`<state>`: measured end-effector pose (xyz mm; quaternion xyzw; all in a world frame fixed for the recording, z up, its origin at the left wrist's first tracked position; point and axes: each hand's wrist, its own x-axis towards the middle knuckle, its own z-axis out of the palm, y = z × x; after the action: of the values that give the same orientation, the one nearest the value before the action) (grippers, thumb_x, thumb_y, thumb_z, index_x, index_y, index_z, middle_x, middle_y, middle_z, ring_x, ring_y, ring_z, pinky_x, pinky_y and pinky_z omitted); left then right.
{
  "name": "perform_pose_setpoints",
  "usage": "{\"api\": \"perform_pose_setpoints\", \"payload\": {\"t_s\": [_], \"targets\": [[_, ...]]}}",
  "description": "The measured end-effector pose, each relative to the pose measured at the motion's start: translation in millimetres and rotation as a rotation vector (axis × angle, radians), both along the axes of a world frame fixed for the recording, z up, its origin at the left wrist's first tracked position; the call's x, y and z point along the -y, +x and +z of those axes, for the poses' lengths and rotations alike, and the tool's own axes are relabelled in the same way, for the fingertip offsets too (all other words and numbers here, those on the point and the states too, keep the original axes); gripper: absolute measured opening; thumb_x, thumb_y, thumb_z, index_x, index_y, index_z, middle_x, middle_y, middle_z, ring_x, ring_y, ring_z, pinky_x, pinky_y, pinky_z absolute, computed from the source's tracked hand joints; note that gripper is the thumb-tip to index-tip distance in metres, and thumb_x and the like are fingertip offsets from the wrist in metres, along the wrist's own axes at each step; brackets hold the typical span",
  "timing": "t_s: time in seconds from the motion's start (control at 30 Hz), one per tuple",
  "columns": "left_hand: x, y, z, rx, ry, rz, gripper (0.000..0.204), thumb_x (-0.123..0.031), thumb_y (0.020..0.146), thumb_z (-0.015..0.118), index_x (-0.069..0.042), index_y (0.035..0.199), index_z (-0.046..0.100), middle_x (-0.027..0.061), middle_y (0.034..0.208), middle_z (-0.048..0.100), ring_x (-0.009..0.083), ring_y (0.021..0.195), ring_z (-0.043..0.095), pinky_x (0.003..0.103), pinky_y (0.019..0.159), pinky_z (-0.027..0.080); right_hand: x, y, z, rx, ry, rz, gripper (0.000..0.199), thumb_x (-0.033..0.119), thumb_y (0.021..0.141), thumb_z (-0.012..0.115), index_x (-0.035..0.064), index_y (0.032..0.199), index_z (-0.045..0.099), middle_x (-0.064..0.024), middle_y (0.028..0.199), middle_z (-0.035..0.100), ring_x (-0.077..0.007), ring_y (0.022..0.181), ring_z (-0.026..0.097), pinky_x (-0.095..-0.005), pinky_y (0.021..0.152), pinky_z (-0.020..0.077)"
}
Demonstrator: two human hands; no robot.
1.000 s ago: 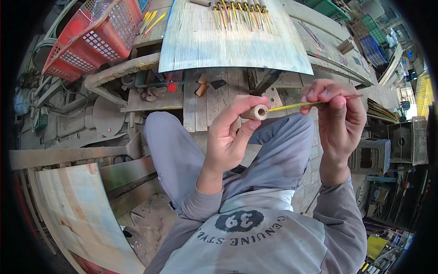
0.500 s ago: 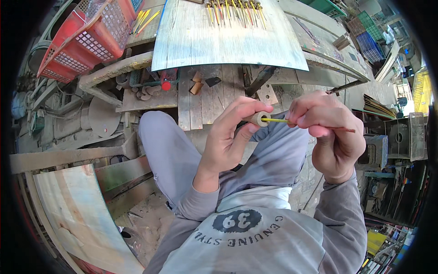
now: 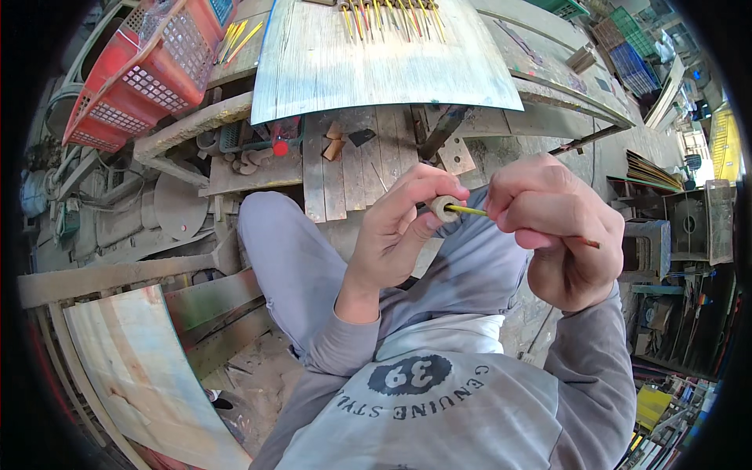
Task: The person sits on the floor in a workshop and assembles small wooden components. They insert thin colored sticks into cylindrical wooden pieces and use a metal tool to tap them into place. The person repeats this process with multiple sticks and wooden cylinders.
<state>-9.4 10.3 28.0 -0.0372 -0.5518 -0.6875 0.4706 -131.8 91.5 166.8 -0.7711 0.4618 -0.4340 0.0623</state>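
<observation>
My left hand (image 3: 394, 239) pinches a small round wooden piece (image 3: 446, 207) with a hole through its end, between thumb and fingers. Closed around a thin yellow stick (image 3: 471, 210) is my right hand (image 3: 565, 227); the stick's reddish-brown end pokes out past the fingers on the right. The stick's other end sits in the mouth of the hole, and how deep it goes is hidden. Both hands are above my knees. Ahead, several similar sticks in small holders (image 3: 392, 19) lie in a row on a pale board (image 3: 384, 74).
A red plastic basket (image 3: 160, 78) stands at the far left, with loose yellow sticks (image 3: 239, 37) beside it. Under the board is a slatted wooden shelf (image 3: 356, 176) holding scraps and a red-capped bottle (image 3: 283, 142). A sheet panel (image 3: 141, 368) leans at lower left.
The wooden piece, the stick and my right hand have shifted slightly left. My grips stay the same. The board and bench sit slightly higher and further left in view.
</observation>
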Motion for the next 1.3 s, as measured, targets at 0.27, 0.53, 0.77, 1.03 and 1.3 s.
{"api": "perform_pose_setpoints", "payload": {"t_s": [0.27, 0.53, 0.77, 1.03, 1.3], "targets": [[-2.9, -0.7, 2.6, 0.058, 0.002, 0.021, 0.028, -0.020, 0.093, 0.054, 0.002, 0.111, 0.057, 0.0102, 0.102, 0.056, 0.0165, 0.091, 0.052, 0.028, 0.081, 0.041, -1.4, -2.9, -4.1, -0.025, 0.013, -0.009, 0.025, -0.012, 0.061, 0.061, -0.0068, 0.085, 0.058, -0.0179, 0.084, 0.059, -0.0271, 0.072, 0.060, -0.0308, 0.060, 0.0483], [-5.6, -1.0, 1.0, 0.045, -0.106, 0.182, 0.026, -0.015, 0.086, 0.063, 0.000, 0.106, 0.055, 0.0083, 0.089, 0.058, 0.0126, 0.071, 0.052, 0.022, 0.061, 0.041, -2.4, -1.7, -8.9, -0.021, 0.054, -0.019, 0.027, -0.014, 0.061, 0.060, -0.0044, 0.086, 0.059, -0.0159, 0.086, 0.061, -0.0269, 0.076, 0.062, -0.0315, 0.065, 0.0490], [-1.7, -0.7, -9.2, -0.067, -0.081, 0.104, 0.018, -0.007, 0.085, 0.060, -0.001, 0.098, 0.049, 0.0095, 0.088, 0.057, 0.0099, 0.068, 0.049, 0.021, 0.061, 0.039, -1.7, 4.1, -11.4, 0.006, 0.075, -0.016, 0.028, -0.015, 0.060, 0.057, -0.0043, 0.086, 0.059, -0.0167, 0.087, 0.060, -0.0278, 0.077, 0.062, -0.0316, 0.066, 0.0489], [-6.1, 4.1, -1.4, -0.069, 0.088, 0.003, 0.024, -0.005, 0.085, 0.059, -0.001, 0.103, 0.045, 0.0092, 0.091, 0.054, 0.0090, 0.077, 0.048, 0.020, 0.068, 0.038, -0.1, 4.1, -5.4, -0.060, 0.040, -0.001, 0.007, -0.009, 0.083, 0.052, -0.0061, 0.089, 0.053, -0.0154, 0.080, 0.058, -0.0275, 0.071, 0.061, -0.0334, 0.062, 0.0501], [-5.8, 5.9, -3.1, -0.051, 0.081, -0.005, 0.023, -0.006, 0.084, 0.061, -0.001, 0.101, 0.047, 0.0081, 0.094, 0.055, 0.0090, 0.083, 0.051, 0.020, 0.072, 0.041, -0.5, 8.0, -1.2, -0.105, 0.062, -0.029, 0.007, -0.011, 0.080, 0.053, -0.0062, 0.086, 0.051, -0.0150, 0.078, 0.058, -0.0271, 0.071, 0.061, -0.0333, 0.063, 0.0505]]}}
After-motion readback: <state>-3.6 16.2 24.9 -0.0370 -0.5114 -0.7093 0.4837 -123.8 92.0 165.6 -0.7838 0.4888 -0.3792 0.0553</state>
